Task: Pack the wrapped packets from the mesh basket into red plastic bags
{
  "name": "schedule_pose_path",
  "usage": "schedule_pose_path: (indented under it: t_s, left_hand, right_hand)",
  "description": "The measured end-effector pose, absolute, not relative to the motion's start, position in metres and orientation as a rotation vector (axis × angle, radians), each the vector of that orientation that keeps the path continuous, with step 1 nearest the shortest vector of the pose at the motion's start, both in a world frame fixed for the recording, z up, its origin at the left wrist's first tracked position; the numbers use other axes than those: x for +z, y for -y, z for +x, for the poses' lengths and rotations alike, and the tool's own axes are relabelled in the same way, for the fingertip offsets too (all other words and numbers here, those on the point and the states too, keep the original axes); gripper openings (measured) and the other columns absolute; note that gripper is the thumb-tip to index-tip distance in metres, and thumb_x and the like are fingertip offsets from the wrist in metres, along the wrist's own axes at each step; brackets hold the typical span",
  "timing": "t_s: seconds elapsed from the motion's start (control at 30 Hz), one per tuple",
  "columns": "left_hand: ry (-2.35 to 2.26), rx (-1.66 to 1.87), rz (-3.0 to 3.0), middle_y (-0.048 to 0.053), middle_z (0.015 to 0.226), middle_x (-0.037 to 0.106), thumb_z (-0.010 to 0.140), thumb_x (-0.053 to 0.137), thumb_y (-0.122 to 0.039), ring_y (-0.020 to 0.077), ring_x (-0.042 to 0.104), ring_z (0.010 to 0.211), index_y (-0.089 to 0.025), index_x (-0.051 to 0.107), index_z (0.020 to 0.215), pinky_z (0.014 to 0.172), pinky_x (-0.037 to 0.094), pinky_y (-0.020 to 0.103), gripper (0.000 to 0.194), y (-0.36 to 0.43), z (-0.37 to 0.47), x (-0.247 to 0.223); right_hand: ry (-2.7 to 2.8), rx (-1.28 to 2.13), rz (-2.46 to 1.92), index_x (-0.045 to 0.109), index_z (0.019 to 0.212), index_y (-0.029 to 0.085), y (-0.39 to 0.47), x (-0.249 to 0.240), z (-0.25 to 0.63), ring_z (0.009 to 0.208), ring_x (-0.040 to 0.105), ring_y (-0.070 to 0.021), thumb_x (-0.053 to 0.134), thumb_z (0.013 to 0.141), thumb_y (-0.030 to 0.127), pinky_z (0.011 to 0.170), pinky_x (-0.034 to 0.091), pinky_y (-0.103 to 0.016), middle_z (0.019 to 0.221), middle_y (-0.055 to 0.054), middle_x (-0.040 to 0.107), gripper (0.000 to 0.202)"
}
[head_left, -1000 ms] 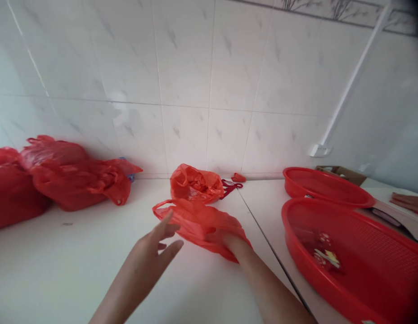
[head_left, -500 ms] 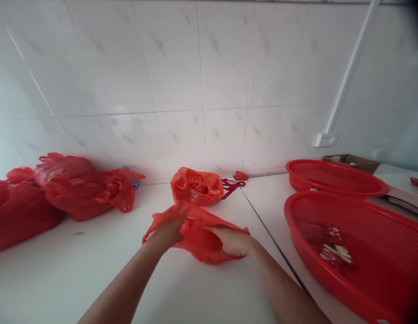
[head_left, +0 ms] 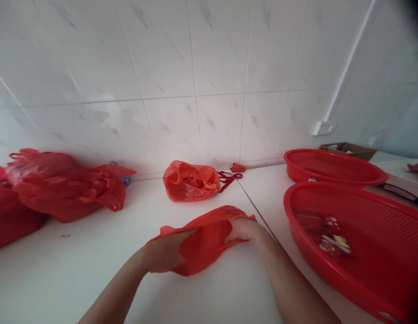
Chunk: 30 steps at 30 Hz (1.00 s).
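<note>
Left hand (head_left: 164, 254) closed on the near-left edge of a red plastic bag (head_left: 204, 238), fingers curled into the film. Right hand (head_left: 242, 229) gripping the bag's far-right edge, fingers bent over it. Bag stretched between the two hands, lying low over the white counter (head_left: 94, 270); whether its underside touches the surface cannot be told.

Beyond the hands, toward the tiled wall (head_left: 195, 67): a second, crumpled red bag (head_left: 190, 181) resting on the counter, well apart from the held one. Just to its right, dark red strings (head_left: 229, 177) and a small red scrap (head_left: 237, 167) at the wall's foot.

Far left of the left hand: a heap of filled red bags (head_left: 60, 184).

Right of the right hand: a large red mesh basket (head_left: 380, 234) holding a few small printed packets (head_left: 333, 243); behind it a second red basket (head_left: 333, 161), rims close together. A cardboard box (head_left: 347, 148) stands behind that.
</note>
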<state>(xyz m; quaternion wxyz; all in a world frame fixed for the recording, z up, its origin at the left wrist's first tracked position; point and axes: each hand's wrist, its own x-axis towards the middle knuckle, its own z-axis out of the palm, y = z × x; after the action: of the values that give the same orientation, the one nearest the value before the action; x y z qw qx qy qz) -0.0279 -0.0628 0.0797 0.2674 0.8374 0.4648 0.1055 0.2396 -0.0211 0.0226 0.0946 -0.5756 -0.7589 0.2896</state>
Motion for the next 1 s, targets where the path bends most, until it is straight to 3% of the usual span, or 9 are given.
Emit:
schedule_pose_path:
  t_s: [0.1, 0.2, 0.27, 0.33, 0.47, 0.57, 0.77, 0.87, 1.0]
  left_hand:
    - [-1.256, 0.203, 2.222, -0.003, 0.12, 0.063, 0.069, 0.054, -0.022, 0.0244, 0.061, 0.102, -0.038, 0.058, 0.12, 0.078, 0.051, 0.032, 0.054, 0.068, -0.027, 0.083]
    - [-1.37, 0.365, 2.147, -0.002, 0.122, 0.06, 0.072, 0.056, -0.031, 0.021, 0.061, 0.101, -0.038, 0.054, 0.123, 0.076, 0.051, 0.029, 0.052, 0.065, -0.022, 0.081]
    - [-1.396, 0.499, 2.138, -0.001, 0.121, 0.06, 0.075, 0.054, -0.034, 0.018, 0.063, 0.093, -0.036, 0.052, 0.123, 0.075, 0.051, 0.028, 0.048, 0.058, -0.019, 0.076]
    - [-1.493, 0.61, 2.158, 0.001, 0.122, 0.059, 0.076, 0.054, -0.036, 0.0168, 0.063, 0.086, -0.033, 0.05, 0.124, 0.078, 0.049, 0.03, 0.048, 0.047, -0.017, 0.067]
    - [-1.751, 0.576, 2.165, 0.006, 0.117, 0.061, 0.07, 0.063, -0.037, 0.0208, 0.063, 0.089, -0.029, 0.038, 0.133, 0.076, 0.047, 0.032, 0.069, 0.028, -0.022, 0.041]
    - [-1.811, 0.39, 2.211, 0.009, 0.109, 0.064, 0.064, 0.066, -0.033, 0.0258, 0.062, 0.096, -0.027, 0.033, 0.137, 0.072, 0.046, 0.031, 0.081, 0.026, -0.028, 0.031]
    - [-1.624, 0.259, 2.31, 0.001, 0.112, 0.066, 0.064, 0.063, -0.023, 0.0257, 0.06, 0.1, -0.036, 0.049, 0.126, 0.071, 0.047, 0.029, 0.065, 0.033, -0.037, 0.032]
    - [-1.605, 0.368, 2.38, 0.004, 0.111, 0.065, 0.07, 0.063, -0.031, 0.0262, 0.061, 0.097, -0.031, 0.054, 0.122, 0.073, 0.048, 0.032, 0.053, 0.037, -0.037, 0.033]
    - [-1.43, 0.858, 2.656, 0.009, 0.112, 0.062, 0.088, 0.045, -0.032, 0.0227, 0.058, 0.1, -0.024, 0.056, 0.12, 0.083, 0.047, 0.035, 0.034, 0.048, -0.023, 0.036]
  right_hand:
    - [2.381, 0.891, -1.53, 0.068, 0.101, 0.026, 0.022, 0.026, 0.239, 0.092, 0.061, -0.0225, 0.074, 0.057, 0.038, 0.079, 0.045, -0.03, 0.103, -0.001, 0.068, 0.046]
    - [2.375, 0.948, -1.498, 0.063, 0.11, 0.028, 0.026, 0.034, 0.235, 0.098, 0.06, -0.0228, 0.075, 0.057, 0.04, 0.082, 0.044, -0.03, 0.111, -0.001, 0.065, 0.056]
    - [2.266, 1.002, -1.555, 0.06, 0.115, 0.03, 0.03, 0.039, 0.233, 0.099, 0.059, -0.0237, 0.074, 0.058, 0.048, 0.08, 0.045, -0.031, 0.114, -0.001, 0.064, 0.062]
    - [2.095, 1.021, -1.621, 0.061, 0.112, 0.029, 0.034, 0.042, 0.231, 0.096, 0.06, -0.0236, 0.063, 0.067, 0.06, 0.078, 0.045, -0.032, 0.111, -0.002, 0.064, 0.055]
    - [1.851, 0.945, -1.622, 0.064, 0.1, 0.023, 0.03, 0.033, 0.227, 0.087, 0.062, -0.0218, 0.035, 0.085, 0.063, 0.075, 0.044, -0.032, 0.096, -0.005, 0.067, 0.051]
    - [1.77, 0.981, -1.593, 0.06, 0.104, 0.022, 0.021, 0.022, 0.23, 0.086, 0.061, -0.0194, 0.046, 0.083, 0.056, 0.074, 0.044, -0.03, 0.097, -0.004, 0.066, 0.042]
    - [1.611, 1.383, -1.269, 0.055, 0.073, 0.016, 0.012, 0.012, 0.243, 0.061, 0.054, -0.0117, 0.045, 0.083, 0.057, 0.062, 0.041, -0.024, 0.07, -0.002, 0.062, 0.043]
    - [1.545, 1.432, -1.241, 0.054, 0.079, 0.016, 0.011, 0.012, 0.241, 0.059, 0.053, -0.0109, 0.046, 0.081, 0.058, 0.059, 0.04, -0.024, 0.071, -0.001, 0.062, 0.043]
    - [1.632, 1.146, -1.499, 0.056, 0.091, 0.016, 0.012, 0.013, 0.23, 0.067, 0.058, -0.0145, 0.051, 0.079, 0.058, 0.062, 0.042, -0.027, 0.077, -0.003, 0.064, 0.044]
